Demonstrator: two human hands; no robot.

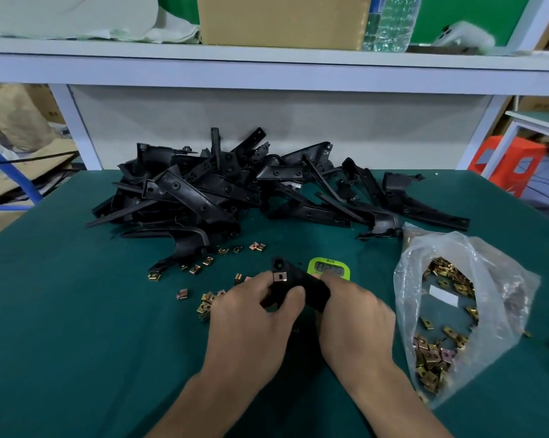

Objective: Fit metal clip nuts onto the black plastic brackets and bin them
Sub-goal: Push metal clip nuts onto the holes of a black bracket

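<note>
Fingers (264, 278) curled, left hand (251, 316) and right hand (357, 314) gripped one black plastic bracket (311, 287) carrying one coppery clip nut (280, 276) (one green timer (329, 269) behind).

I read this as a factory assembly bench, not a home or lab. There's a green work mat (61, 311), a white steel shelf (267, 74) overhead carrying a carton (282, 20), a bulk heap of brackets (203, 191), a bag (500, 270) of clip nuts (431, 358), a timer (328, 270), and cardboard (30, 172) dumped alongside.
</note>
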